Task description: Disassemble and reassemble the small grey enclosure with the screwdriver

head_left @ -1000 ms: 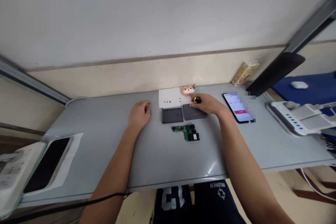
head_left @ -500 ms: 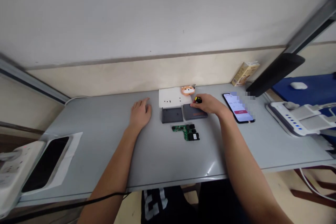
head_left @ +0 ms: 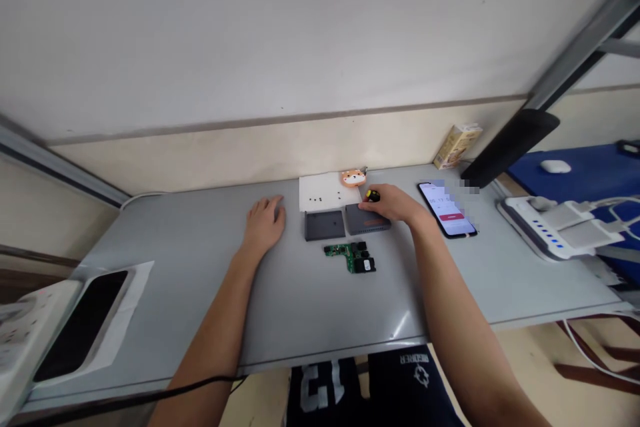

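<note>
My right hand (head_left: pixel 393 203) is closed round a screwdriver (head_left: pixel 373 196), of which only the black-and-yellow handle end shows. Its fingertips touch the top of a dark grey plastic case (head_left: pixel 367 219). Left of the case lies a shallow dark cover (head_left: pixel 325 225), inner side up. A green circuit board (head_left: pixel 353 256) with black parts rests in front of them. Behind the cover, several tiny dark screws (head_left: pixel 315 199) are scattered on a white sheet (head_left: pixel 324 185). My left hand (head_left: pixel 265 225) lies flat on the grey table, fingers spread, holding nothing.
An orange dog-face case (head_left: pixel 354 177) sits on the sheet's back corner. A lit phone (head_left: pixel 447 210) and a power strip (head_left: pixel 547 227) lie to the right, near a small carton (head_left: pixel 456 145). At far left, a dark phone (head_left: pixel 83 323) lies beside a white socket block (head_left: pixel 37 327).
The camera view has shifted slightly, so everything on the table sits a little lower and further left. Both hands keep nearly the same places and holds.
</note>
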### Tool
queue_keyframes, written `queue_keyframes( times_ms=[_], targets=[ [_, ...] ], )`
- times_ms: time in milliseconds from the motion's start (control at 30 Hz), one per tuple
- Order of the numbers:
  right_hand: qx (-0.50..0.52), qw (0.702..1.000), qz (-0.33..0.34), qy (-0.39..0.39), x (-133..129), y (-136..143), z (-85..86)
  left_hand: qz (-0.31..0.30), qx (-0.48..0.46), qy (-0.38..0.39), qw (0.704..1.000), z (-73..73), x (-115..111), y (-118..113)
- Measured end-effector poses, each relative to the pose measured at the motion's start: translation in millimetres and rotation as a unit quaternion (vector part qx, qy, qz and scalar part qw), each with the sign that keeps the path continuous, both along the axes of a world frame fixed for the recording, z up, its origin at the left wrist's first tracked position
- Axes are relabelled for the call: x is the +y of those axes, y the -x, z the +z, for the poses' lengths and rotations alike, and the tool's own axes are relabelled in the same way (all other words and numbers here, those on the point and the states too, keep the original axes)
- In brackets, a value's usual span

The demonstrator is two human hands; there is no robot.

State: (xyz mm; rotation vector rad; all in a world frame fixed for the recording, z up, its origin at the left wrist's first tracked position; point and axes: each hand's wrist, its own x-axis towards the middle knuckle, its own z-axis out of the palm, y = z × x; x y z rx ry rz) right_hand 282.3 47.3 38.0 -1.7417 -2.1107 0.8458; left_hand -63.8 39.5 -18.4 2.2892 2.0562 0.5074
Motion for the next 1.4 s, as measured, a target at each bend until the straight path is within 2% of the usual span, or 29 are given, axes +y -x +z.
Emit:
queue_keyframes(
  times_ms=[333, 500, 600, 700, 767, 900, 1033, 1100, 1200, 1300, 1400],
  targets=[
    [0.008, 1.000, -0.007, -0.010, -2, -4, 0.0, 0.010, 0.010, 0.001, 1.000, 3.2, -1, 0],
    [-0.008, 1.000, -0.010, -0.024, -4, -6, 8.3, 0.011, -0.064, -0.021, 0.998, 14.4, -7, -9],
    [-0.019, 0.996, -0.022, -0.083, -18, -5, 23.1, -0.010, -0.107, -0.023, 0.994, 24.6, -15, -19],
    [0.012, 0.984, -0.017, -0.174, -48, 2, 29.1, -0.074, -0.123, 0.016, 0.990, 31.5, -24, -30],
    [0.022, 0.978, 0.023, -0.205, -73, 9, 22.1, -0.101, -0.116, 0.052, 0.987, 32.2, -27, -35],
    [-0.018, 0.971, 0.120, -0.207, -118, 17, -7.3, -0.123, -0.101, 0.083, 0.984, 27.3, -26, -37],
    [-0.051, 0.970, 0.151, -0.186, -137, 13, -24.9, -0.140, -0.109, 0.092, 0.980, 23.8, -24, -33],
    [-0.059, 0.969, 0.163, -0.176, -138, 12, -22.6, -0.144, -0.109, 0.107, 0.978, 24.5, -24, -32],
    [-0.057, 0.962, 0.190, -0.188, -125, 15, -7.0, -0.153, -0.104, 0.116, 0.976, 27.0, -25, -32],
    [-0.061, 0.953, 0.186, -0.232, -96, 27, 12.8, -0.159, -0.099, 0.110, 0.976, 28.9, -25, -32],
    [-0.093, 0.951, 0.184, -0.229, -61, 41, 21.2, -0.157, -0.098, 0.104, 0.977, 29.1, -25, -32]
  ],
)
